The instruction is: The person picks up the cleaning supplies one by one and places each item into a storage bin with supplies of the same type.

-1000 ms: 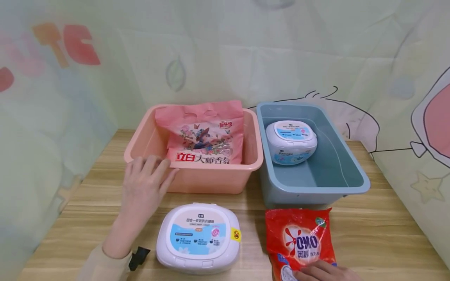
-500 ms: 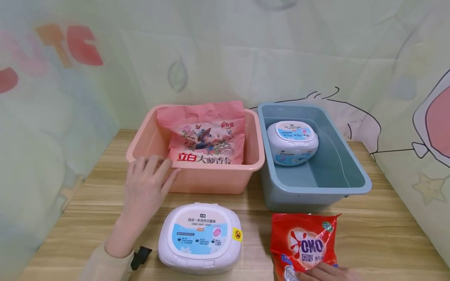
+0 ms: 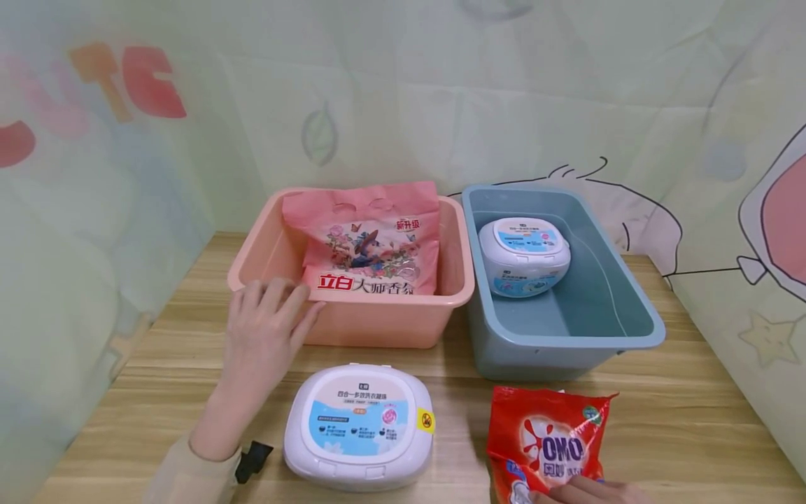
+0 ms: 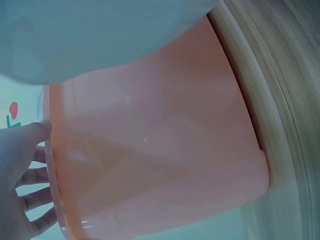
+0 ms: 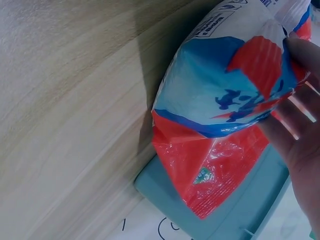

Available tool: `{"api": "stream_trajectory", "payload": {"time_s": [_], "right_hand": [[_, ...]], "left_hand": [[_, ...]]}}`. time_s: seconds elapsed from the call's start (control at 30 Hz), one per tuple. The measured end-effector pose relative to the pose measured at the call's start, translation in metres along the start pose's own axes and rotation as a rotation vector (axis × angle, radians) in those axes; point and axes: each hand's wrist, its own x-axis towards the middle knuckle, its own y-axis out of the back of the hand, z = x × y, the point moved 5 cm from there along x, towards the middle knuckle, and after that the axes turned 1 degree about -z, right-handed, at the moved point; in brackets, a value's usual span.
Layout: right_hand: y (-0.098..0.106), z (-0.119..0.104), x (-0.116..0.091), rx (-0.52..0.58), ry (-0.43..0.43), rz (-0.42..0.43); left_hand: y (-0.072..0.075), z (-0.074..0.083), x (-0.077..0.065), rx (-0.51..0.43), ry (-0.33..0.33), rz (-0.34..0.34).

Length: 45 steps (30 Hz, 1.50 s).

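Observation:
My right hand [image 3: 585,490] grips the lower part of a red OMO laundry powder bag [image 3: 544,441] at the front right. In the right wrist view, the thumb lies on the bag [image 5: 235,95] and the fingers go round its side. My left hand [image 3: 264,329] holds the front rim of the pink basin [image 3: 371,325] near its left corner, thumb outside and fingers over the rim, their tips hidden in the left wrist view. A pink laundry powder bag [image 3: 371,245] leans inside that basin. Nearest my left forearm stands a white tub of laundry pods [image 3: 359,427] with a blue label.
Right of the pink basin stands a blue-grey basin [image 3: 567,343], with a second white tub of laundry pods [image 3: 522,255] at its back left. Both basins are on the wooden table [image 3: 164,364], before a printed cloth backdrop [image 3: 390,126].
The red bag has moved slightly right and toward the front, away from the blue-grey basin, in my right hand. My left hand stays at the pink rim. The head view has shifted a little.

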Motion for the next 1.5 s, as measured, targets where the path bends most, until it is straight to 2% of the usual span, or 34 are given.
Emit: {"api": "stream_trajectory", "payload": {"time_s": [0.7,1.07,1.27,1.5], "right_hand": [[0.013,-0.004,0.002,-0.049,-0.011,0.011],[0.017,0.001,-0.002,-0.067,0.054,-0.068],[0.023,0.000,-0.001,-0.092,0.044,-0.084],[0.031,-0.001,0.004,-0.082,0.042,-0.021]], "left_hand": [[0.000,-0.001,-0.001,0.011,0.003,-0.040],[0.000,0.000,0.000,0.007,0.003,-0.010],[0.000,0.000,0.000,0.009,0.004,-0.016],[0.000,0.000,0.000,0.002,0.000,-0.008]]}}
